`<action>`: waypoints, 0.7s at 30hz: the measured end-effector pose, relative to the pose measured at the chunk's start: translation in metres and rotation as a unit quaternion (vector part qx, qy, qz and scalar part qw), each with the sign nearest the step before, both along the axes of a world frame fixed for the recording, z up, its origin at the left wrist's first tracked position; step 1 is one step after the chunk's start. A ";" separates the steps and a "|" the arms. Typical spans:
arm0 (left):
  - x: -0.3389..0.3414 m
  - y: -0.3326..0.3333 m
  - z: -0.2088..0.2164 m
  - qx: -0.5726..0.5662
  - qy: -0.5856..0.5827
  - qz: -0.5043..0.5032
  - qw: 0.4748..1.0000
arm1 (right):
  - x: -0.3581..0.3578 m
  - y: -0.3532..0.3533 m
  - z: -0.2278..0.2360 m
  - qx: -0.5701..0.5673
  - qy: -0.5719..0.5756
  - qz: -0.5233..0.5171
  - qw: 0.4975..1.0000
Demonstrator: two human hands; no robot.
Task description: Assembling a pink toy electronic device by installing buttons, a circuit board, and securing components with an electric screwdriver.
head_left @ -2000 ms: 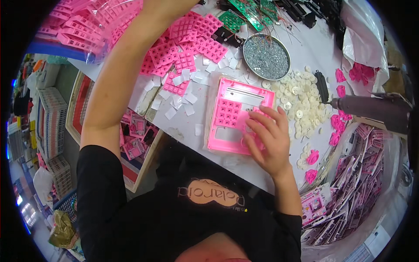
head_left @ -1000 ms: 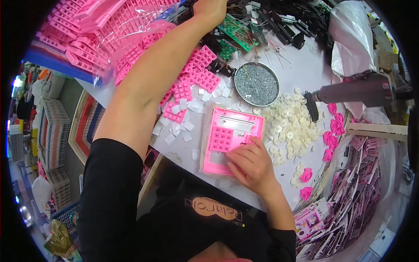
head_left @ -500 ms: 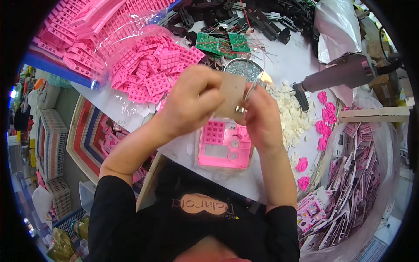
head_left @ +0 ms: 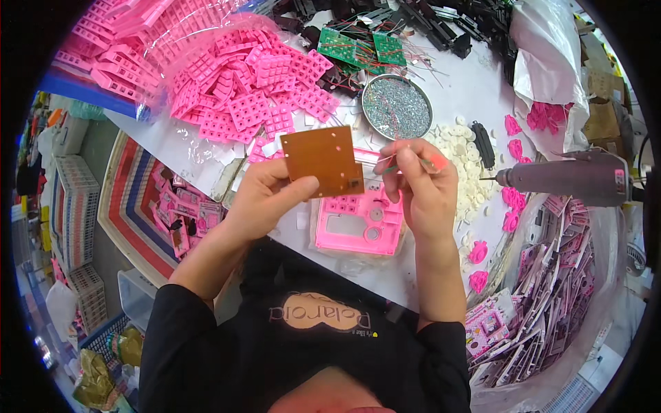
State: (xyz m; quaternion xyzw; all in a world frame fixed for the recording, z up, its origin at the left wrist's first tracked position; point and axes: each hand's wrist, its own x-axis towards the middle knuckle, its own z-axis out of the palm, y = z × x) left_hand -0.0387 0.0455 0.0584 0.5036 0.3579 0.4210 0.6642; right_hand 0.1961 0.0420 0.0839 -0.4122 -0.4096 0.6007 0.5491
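Note:
My left hand (head_left: 265, 196) is closed on the edge of a brown circuit board (head_left: 320, 162), thumb on its near face. The board is tilted up and has small holes and a little dark part at its lower right corner. My right hand (head_left: 427, 182) pinches thin wires (head_left: 389, 162) just right of the board; whether they join it I cannot tell. A reddish-orange patch shows at its fingers, too small to name. Below both hands lies an open pink plastic casing (head_left: 358, 241) with a pink keypad in it, partly covered by the board.
A round tray of screws (head_left: 398, 107) stands beyond my hands, near green circuit boards (head_left: 337, 47). Pink keypads (head_left: 248, 110) are heaped at left, white round pieces (head_left: 468, 186) at right. A power screwdriver (head_left: 564, 180) reaches in from the right, above pink parts (head_left: 513, 198).
My hands have moved apart. The board has turned so its brown face shows, held by the left hand alone. The screwdriver hangs lower in the picture, and the screw tray is now uncovered.

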 end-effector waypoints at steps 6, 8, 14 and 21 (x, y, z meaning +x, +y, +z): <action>-0.018 -0.001 -0.011 0.306 0.277 0.054 0.909 | -0.006 -0.028 -0.024 0.196 -0.118 -0.071 0.971; -0.013 -0.005 0.000 0.386 0.277 0.063 0.878 | -0.018 -0.029 -0.020 0.119 -0.052 -0.054 0.990; -0.008 -0.006 0.007 0.337 0.126 -0.070 0.931 | -0.011 -0.027 -0.014 -0.023 0.043 0.023 0.999; -0.023 0.000 0.005 0.291 0.238 -0.247 0.893 | -0.004 -0.022 -0.019 0.038 0.190 0.036 0.980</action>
